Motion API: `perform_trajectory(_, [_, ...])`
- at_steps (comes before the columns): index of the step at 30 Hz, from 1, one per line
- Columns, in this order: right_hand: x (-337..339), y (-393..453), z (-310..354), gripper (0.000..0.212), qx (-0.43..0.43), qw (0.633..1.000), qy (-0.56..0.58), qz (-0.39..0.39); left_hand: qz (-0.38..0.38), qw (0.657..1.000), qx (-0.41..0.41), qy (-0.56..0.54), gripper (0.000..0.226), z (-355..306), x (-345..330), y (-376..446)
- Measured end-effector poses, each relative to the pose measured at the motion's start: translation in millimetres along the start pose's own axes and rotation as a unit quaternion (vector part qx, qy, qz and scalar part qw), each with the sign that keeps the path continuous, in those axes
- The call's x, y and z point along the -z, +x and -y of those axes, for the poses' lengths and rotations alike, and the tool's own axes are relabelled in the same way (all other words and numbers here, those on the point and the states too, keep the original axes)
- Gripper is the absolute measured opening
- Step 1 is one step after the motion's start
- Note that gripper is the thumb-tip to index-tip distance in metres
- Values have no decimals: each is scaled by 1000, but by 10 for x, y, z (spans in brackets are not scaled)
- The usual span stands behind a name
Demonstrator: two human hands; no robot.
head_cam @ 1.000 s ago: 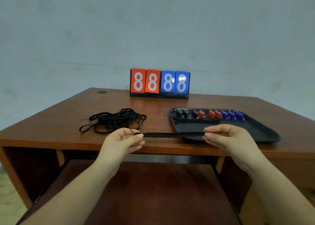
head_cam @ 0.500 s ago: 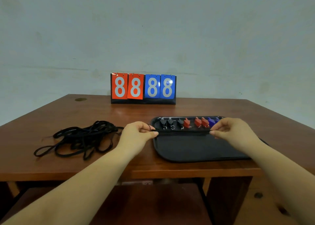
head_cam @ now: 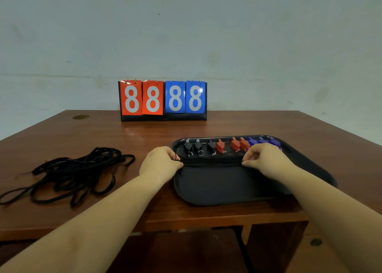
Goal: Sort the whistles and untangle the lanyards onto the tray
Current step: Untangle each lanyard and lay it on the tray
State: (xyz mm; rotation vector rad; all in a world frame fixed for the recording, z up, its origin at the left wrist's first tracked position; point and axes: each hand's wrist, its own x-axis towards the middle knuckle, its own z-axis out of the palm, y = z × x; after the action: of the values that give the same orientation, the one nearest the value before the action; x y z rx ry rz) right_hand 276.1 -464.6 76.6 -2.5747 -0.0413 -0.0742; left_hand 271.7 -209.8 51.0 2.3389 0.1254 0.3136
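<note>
A black tray (head_cam: 227,192) lies on the right of the wooden table (head_cam: 107,136). Along its far edge stand black whistles (head_cam: 198,145), red whistles (head_cam: 235,144) and blue whistles (head_cam: 260,141) in a row. A straightened black lanyard (head_cam: 210,161) stretches across the tray just in front of the whistles. My left hand (head_cam: 160,162) pinches its left end at the tray's left rim. My right hand (head_cam: 263,157) pinches its right end and hides part of the blue whistles. A tangled heap of black lanyards (head_cam: 76,172) lies on the table to the left.
A flip scoreboard (head_cam: 163,100) showing 8888 in red and blue stands at the back of the table against the wall. A round cable hole (head_cam: 81,117) is at the far left. A lower shelf (head_cam: 182,250) shows under the table's front edge.
Both hands carried the stretched lanyard from the table's front edge onto the tray and lowered it in front of the whistles. The view moved closer to the table.
</note>
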Motion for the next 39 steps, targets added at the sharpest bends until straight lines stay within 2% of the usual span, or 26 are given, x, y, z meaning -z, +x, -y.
perform_trajectory(6, [-33,30,10,7,-10,1000,-5,-11,-2,1000,8,13,25,4,7,8])
perform_trajectory(10, [-3,-56,-5,21,-15,999,-23,-16,8,999,31,13,40,26,131,-63])
perform_trajectory(14, [11,-226,115,31,-5,997,-59,-39,20,1000,22,11,34,131,351,-157])
perform_trajectory(18, [-98,-415,396,32,43,996,-75,-35,8,1000,-13,23,23,313,724,-294])
perform_trajectory(23, [-397,-655,957,22,135,990,-40,-24,-16,997,-56,42,5,685,1201,-533])
perform_trajectory(29, [-1007,-906,1631,28,210,978,-9,15,17,993,-96,63,7,1139,1451,-750])
perform_trajectory(34, [-1482,-911,1948,45,248,968,-24,21,28,990,-111,86,26,1292,1436,-802])
perform_trajectory(36, [-1571,-875,2023,42,249,968,-34,11,26,989,-114,93,27,1327,1418,-800])
perform_trajectory(39, [-1618,-829,2089,22,236,970,-57,-1,7,986,-127,107,28,1342,1411,-792])
